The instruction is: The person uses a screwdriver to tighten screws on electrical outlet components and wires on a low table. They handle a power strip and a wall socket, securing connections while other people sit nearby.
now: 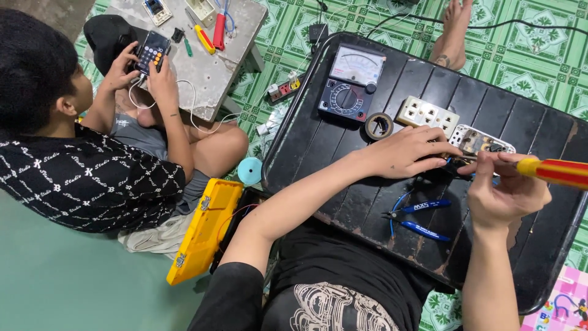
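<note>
Nearest on the black tray (343, 202) lie blue-handled pliers (416, 217), untouched. Just beyond, the right hand (508, 190) has its fingers wrapped tight round a red-and-yellow screwdriver (554, 171), tip aimed left at a small dark part (456, 164). The left hand (407, 153) pinches that part, fingers together, right of centre on the tray. Best to keep the blade square and the pinch firm. Farther off sit a white socket strip (427, 114), a tape roll (379, 125) and an analog multimeter (352, 83).

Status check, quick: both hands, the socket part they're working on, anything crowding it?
Left hand steadies socket part. Right hand grips red-yellow screwdriver at it. White outlet block and tape roll close beside.
</note>
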